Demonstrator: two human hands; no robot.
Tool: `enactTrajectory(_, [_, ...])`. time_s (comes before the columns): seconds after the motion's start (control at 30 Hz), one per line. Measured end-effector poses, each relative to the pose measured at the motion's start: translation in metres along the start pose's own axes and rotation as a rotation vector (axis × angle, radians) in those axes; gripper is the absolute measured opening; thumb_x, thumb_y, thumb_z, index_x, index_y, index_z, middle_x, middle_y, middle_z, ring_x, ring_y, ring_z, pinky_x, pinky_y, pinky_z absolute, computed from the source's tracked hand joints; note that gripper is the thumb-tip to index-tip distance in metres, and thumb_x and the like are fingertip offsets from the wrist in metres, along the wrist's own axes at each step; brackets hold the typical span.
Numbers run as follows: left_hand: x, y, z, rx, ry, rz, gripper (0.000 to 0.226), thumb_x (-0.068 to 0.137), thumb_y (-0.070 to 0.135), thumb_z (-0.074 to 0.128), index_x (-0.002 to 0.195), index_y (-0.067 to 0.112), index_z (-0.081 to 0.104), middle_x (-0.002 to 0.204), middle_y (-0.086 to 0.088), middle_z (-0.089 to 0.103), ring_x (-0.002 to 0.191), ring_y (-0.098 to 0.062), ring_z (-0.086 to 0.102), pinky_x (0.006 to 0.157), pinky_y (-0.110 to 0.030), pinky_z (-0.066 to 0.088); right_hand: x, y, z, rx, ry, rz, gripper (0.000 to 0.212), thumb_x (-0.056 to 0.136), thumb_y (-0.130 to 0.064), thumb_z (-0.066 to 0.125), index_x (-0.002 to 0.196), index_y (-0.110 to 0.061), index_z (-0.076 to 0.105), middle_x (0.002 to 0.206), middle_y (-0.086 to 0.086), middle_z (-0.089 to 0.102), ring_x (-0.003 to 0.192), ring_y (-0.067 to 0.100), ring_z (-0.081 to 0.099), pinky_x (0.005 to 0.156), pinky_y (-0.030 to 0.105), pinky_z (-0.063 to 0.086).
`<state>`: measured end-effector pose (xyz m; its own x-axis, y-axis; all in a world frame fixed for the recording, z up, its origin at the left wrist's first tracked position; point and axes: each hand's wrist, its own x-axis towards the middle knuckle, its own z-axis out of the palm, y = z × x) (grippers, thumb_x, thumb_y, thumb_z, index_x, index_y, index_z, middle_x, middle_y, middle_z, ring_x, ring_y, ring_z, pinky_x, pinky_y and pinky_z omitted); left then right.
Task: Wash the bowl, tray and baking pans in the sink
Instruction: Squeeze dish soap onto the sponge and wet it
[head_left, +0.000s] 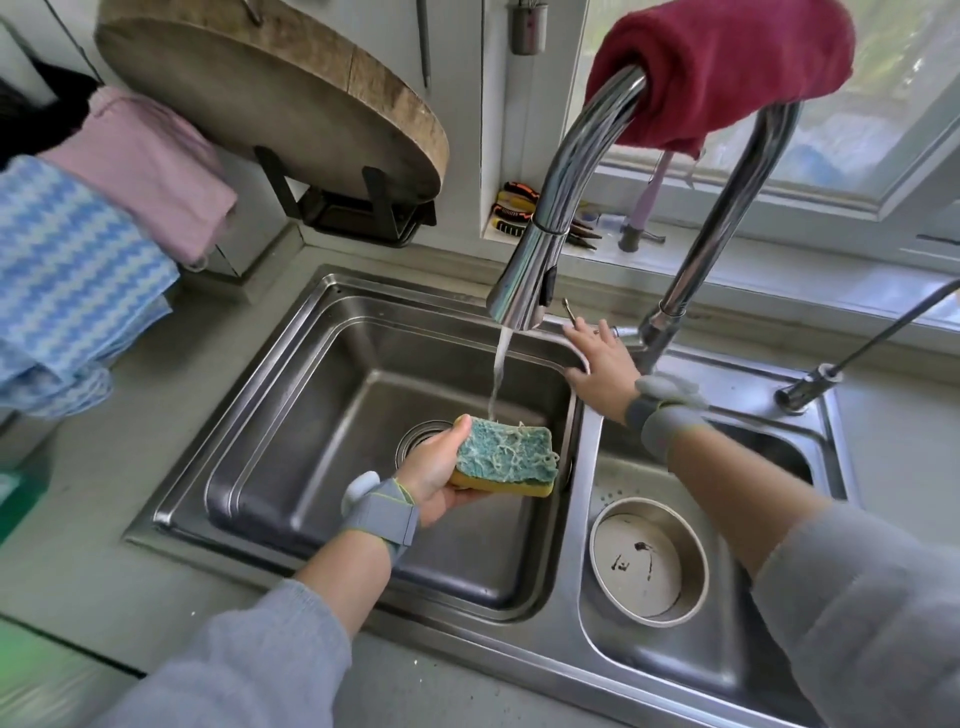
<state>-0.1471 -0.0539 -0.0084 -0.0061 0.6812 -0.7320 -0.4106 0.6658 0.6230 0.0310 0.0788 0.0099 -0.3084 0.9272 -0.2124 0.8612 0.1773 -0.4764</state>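
Sponge (503, 457) rinsing under the running tap (524, 280) over the left basin (291, 415).

Left hand (431, 480) is gripping the sponge's left end, thumb curled over its top edge and fingers underneath, holding it above the drain near the basin's right wall; the rest of the basin floor is lying open to the left and front. Water is striking the sponge's back edge. Right hand (602, 369) is resting on the sink's back rim beside the tap base, fingers straight and slightly apart. Round pan (648, 560) is sitting upright in the right basin (727, 670), close to its left wall, under the right forearm.
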Motion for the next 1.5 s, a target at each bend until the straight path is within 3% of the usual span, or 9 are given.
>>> enactTrajectory(0.1, [-0.005,-0.001,-0.004,-0.09,-0.047,-0.039,0.038,0.099,0.042,0.039,0.113,0.012,0.058,0.104,-0.014,0.068,0.086,-0.028,0.067,0.068,-0.043,0.058,-0.046,-0.014,0.027,0.346,0.142,0.044,0.043,0.095,-0.02,0.054,0.137,-0.011,0.048,0.136,0.007,0.053,0.126,0.022,0.048,0.108,0.035,0.036])
enactTrajectory(0.17, [-0.008,0.002,-0.008,-0.131,-0.09,-0.078,0.042,0.099,0.043,0.038,0.113,0.009,0.058,0.107,-0.018,0.068,0.09,-0.033,0.067,0.076,-0.053,0.056,-0.072,-0.023,0.045,0.556,-0.024,0.176,0.037,0.093,-0.028,0.058,0.124,-0.008,0.057,0.106,0.004,0.064,0.088,0.014,0.063,0.076,0.033,0.054])
enactTrajectory(0.3, [-0.017,0.007,-0.013,-0.21,-0.117,-0.117,0.046,0.1,0.039,0.038,0.118,0.0,0.053,0.112,-0.022,0.064,0.095,-0.035,0.065,0.07,-0.05,0.057,-0.083,-0.027,0.061,0.726,-0.185,0.284,0.028,0.085,-0.02,0.071,0.102,0.002,0.065,0.083,0.009,0.065,0.041,-0.002,0.051,0.037,0.012,0.035])
enactTrajectory(0.63, [0.01,0.013,0.005,-0.365,-0.082,-0.153,0.044,0.103,0.023,0.034,0.133,-0.008,0.041,0.133,-0.028,0.05,0.12,-0.043,0.051,0.062,-0.045,0.06,-0.058,-0.014,0.061,0.527,-0.166,0.434,0.032,0.086,-0.027,0.069,0.09,0.004,0.07,0.076,0.015,0.064,0.052,0.02,0.055,0.05,0.027,0.049])
enactTrajectory(0.73, [0.029,0.021,0.013,-0.335,-0.054,-0.13,0.043,0.102,0.02,0.037,0.134,-0.008,0.04,0.133,-0.03,0.05,0.115,-0.044,0.054,0.053,-0.04,0.059,-0.046,-0.008,0.059,0.512,-0.123,0.503,0.028,0.084,-0.032,0.07,0.073,-0.007,0.067,0.079,0.017,0.07,0.059,0.021,0.062,0.069,0.034,0.058])
enactTrajectory(0.9, [0.052,0.035,0.023,-0.339,0.017,-0.086,0.04,0.101,0.019,0.041,0.131,-0.007,0.044,0.131,-0.029,0.05,0.1,-0.043,0.059,0.044,-0.034,0.057,-0.026,-0.008,0.05,0.591,-0.044,0.554,0.027,0.083,-0.029,0.072,0.08,-0.002,0.067,0.058,0.009,0.059,0.042,0.016,0.052,0.05,0.024,0.05])
enactTrajectory(1.03, [0.058,0.045,0.024,-0.331,-0.016,-0.067,0.039,0.102,0.02,0.039,0.13,-0.006,0.047,0.13,-0.027,0.053,0.088,-0.038,0.062,0.045,-0.03,0.056,-0.016,-0.011,0.048,0.629,-0.013,0.544,0.027,0.082,-0.029,0.071,0.073,-0.004,0.066,0.058,0.01,0.058,0.045,0.019,0.052,0.06,0.031,0.055])
enactTrajectory(1.3, [0.023,0.05,0.011,-0.129,-0.121,-0.087,0.039,0.101,0.029,0.03,0.118,0.005,0.056,0.121,-0.019,0.061,0.099,-0.033,0.063,0.07,-0.046,0.058,-0.041,-0.023,0.048,1.055,-0.014,0.431,0.02,0.099,-0.022,0.045,0.104,-0.016,0.064,0.093,0.007,0.066,0.074,0.021,0.064,0.053,0.03,0.054])
enactTrajectory(1.5, [-0.006,0.028,-0.003,-0.075,-0.146,-0.137,0.059,0.098,0.055,0.023,0.101,0.012,0.063,0.086,-0.01,0.075,0.08,-0.022,0.071,0.065,-0.036,0.06,-0.079,-0.037,0.06,0.729,0.127,0.156,0.009,0.09,-0.016,0.062,0.095,-0.011,0.069,0.087,0.011,0.07,0.085,0.027,0.067,0.077,0.047,0.056])
